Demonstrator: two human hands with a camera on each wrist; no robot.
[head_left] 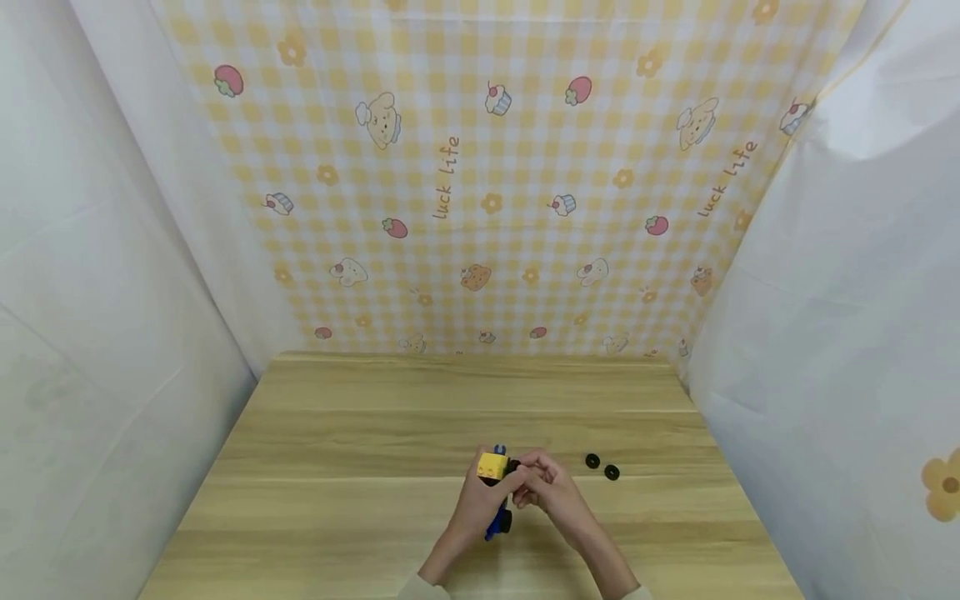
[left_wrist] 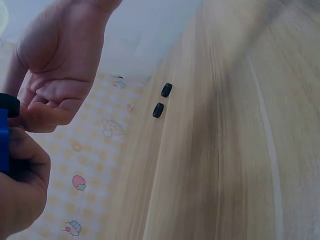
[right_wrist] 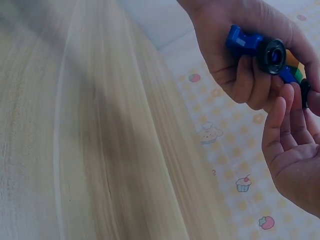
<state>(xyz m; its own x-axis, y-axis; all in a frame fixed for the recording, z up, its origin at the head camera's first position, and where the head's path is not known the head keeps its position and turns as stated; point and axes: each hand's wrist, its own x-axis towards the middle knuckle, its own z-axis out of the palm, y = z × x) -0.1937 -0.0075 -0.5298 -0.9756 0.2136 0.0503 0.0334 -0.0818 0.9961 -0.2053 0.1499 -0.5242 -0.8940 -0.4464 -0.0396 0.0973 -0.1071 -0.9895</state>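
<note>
You've got the toy car up off the wooden table in your left hand, fingers curled round its blue body, so keep that grip snug and don't let it rotate while the other hand works. Your right hand is pinching at the front end near the yellow block, thumb and fingertips closed in on something small. From the right wrist view it looks like a black wheel at the fingertips, but honestly the hand covers most of it, so I can't say for sure.

If that's a wheel going on, line it up square with the axle before pushing, and push straight along the axle rather than at an angle. Brace the car body against your left palm so the force doesn't twist the bricks apart. Small pinch, steady pressure, feel for the click.

As for the car: it's a little brick-built thing, blue chassis with a yellow block on top and a bit of green and orange showing near the front in the right wrist view. One black wheel is already seated on the side facing that camera, blue hub in the middle.

The two loose black wheels lie on the table just to the right of your hands, close together, within easy reach.
</note>
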